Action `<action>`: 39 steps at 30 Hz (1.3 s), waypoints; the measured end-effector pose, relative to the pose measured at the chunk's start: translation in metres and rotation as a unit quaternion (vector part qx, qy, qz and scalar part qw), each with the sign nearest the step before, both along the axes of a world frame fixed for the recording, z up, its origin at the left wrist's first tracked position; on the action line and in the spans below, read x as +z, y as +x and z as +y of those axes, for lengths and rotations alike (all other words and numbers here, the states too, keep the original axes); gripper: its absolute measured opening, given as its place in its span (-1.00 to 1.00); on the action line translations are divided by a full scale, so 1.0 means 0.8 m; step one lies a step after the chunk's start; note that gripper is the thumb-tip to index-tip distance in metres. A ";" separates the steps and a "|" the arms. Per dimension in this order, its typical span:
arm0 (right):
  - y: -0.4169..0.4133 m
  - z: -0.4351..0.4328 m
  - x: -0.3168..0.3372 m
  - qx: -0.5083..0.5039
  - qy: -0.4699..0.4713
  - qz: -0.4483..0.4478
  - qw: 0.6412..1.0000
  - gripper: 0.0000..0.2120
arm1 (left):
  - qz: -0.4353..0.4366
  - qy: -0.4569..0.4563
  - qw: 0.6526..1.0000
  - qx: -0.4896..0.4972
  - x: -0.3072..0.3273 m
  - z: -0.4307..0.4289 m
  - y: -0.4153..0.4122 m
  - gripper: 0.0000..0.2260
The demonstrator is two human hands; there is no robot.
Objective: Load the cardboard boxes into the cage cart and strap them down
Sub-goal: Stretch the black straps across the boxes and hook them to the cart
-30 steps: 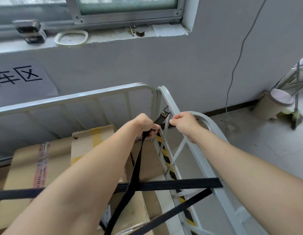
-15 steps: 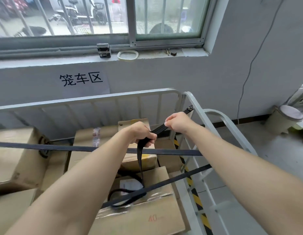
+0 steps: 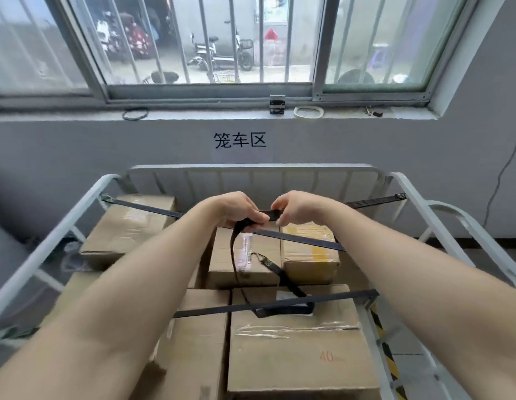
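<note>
Several cardboard boxes (image 3: 294,350) fill the white metal cage cart (image 3: 251,168). A black strap (image 3: 369,202) runs from a hook on the right rail to the middle of the cart, where my left hand (image 3: 236,210) and my right hand (image 3: 294,207) both grip it, close together above the boxes. Its loose tail hangs from my left hand onto the boxes and ends in a hook (image 3: 265,261). A second black strap (image 3: 279,306) crosses the near boxes from rail to rail, and a third strap (image 3: 144,207) comes diagonally from the far left corner.
A grey wall with black characters (image 3: 240,140) stands just behind the cart, under a barred window (image 3: 222,41). A tape roll (image 3: 308,112) and small items lie on the sill. Yellow-black hazard tape (image 3: 386,350) marks the cart's right side. A cable (image 3: 502,180) hangs on the right wall.
Both hands have slid along the strap from the cart's right rail to its middle, pulling it taut across the boxes. The view has swung left and up to face the cart squarely.
</note>
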State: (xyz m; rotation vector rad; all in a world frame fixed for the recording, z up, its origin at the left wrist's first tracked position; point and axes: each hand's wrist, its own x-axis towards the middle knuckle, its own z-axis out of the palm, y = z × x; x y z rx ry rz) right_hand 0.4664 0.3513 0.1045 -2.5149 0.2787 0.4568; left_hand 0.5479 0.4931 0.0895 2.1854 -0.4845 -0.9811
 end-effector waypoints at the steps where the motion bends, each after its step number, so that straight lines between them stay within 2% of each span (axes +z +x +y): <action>1: 0.004 0.013 0.004 0.022 -0.017 -0.003 1.000 -0.62 | -0.013 0.000 1.000 0.011 0.007 0.015 0.001 -0.86; 7: 0.036 0.064 0.027 0.115 -0.066 -0.021 0.991 -0.74 | -0.073 0.009 0.995 0.072 0.035 0.084 -0.004 -0.79; 10: 0.048 0.079 0.033 0.147 -0.072 -0.023 0.986 -0.72 | -0.088 0.012 0.990 0.111 0.038 0.115 -0.003 -0.78; 13: 0.056 0.093 0.036 0.172 -0.040 -0.017 0.984 -0.71 | -0.109 0.001 0.983 0.146 0.042 0.148 -0.001 -0.76; 16: 0.062 0.111 0.047 0.187 0.005 -0.034 0.982 -0.77 | -0.108 -0.017 0.980 0.164 0.054 0.176 -0.003 -0.87; 19: 0.073 0.133 0.062 0.183 0.033 -0.063 0.980 -0.73 | -0.129 -0.024 0.976 0.175 0.065 0.202 0.001 -0.87; 27: 0.112 0.184 0.091 0.146 0.066 -0.108 0.981 -0.69 | -0.273 -0.068 0.908 0.312 0.076 0.283 0.051 -0.92; 32: 0.146 0.241 0.113 0.123 0.123 -0.128 0.976 -0.69 | -0.318 -0.092 0.867 0.373 0.103 0.325 0.087 -0.77; 39: 0.187 0.318 0.178 0.087 0.189 -0.181 0.961 -0.73 | -0.387 -0.098 0.808 0.433 0.148 0.395 0.138 -0.85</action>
